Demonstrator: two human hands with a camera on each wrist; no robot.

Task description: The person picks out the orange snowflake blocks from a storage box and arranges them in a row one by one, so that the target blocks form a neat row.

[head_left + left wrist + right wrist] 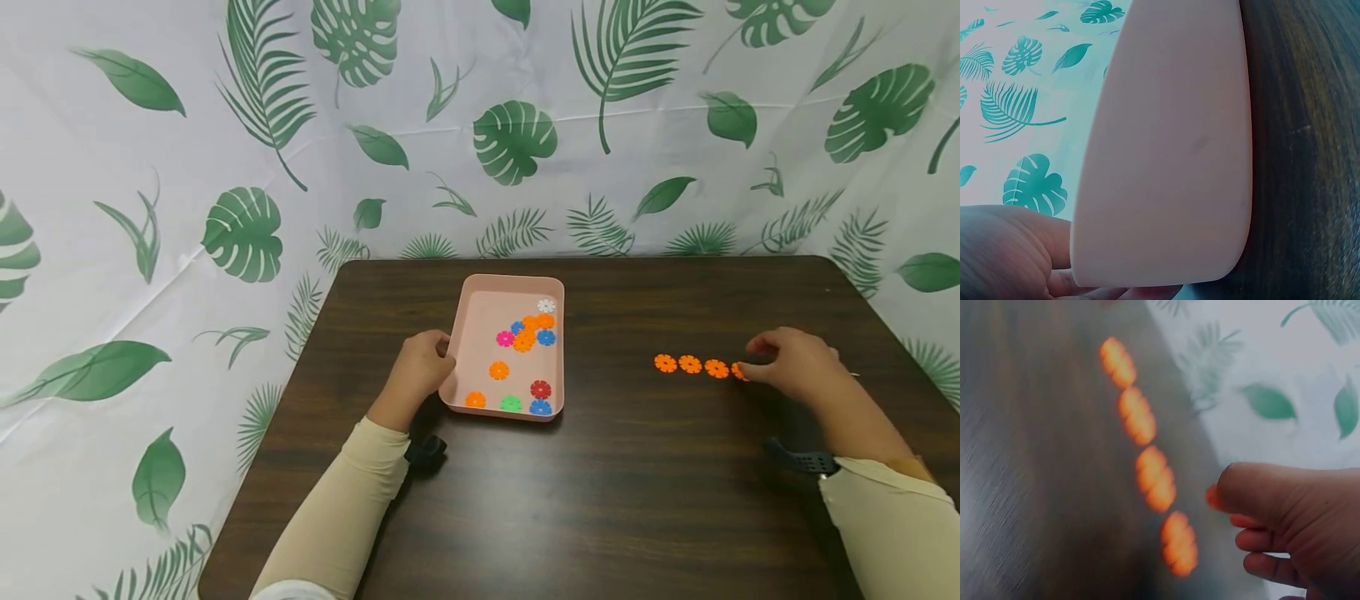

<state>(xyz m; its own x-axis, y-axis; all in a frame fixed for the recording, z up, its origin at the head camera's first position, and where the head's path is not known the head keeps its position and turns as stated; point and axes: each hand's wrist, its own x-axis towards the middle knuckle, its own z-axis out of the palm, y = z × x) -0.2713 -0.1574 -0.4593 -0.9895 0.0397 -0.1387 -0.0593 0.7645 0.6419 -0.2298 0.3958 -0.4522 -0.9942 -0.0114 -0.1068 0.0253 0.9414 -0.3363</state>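
Left fingers point(433, 340) grip the tray point(478, 333) at 9 o'clock; right fingers point(1263, 540) look slightly parted at the 3 o'clock end of the orange discs point(716, 368). I'd go light, keep 'em lined up.

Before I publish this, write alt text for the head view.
A left hand holds the left edge of a pink tray of colorful discs on a dark table, while the right hand is at the right end of a row of four orange discs. Behind hangs a leaf-print backdrop.
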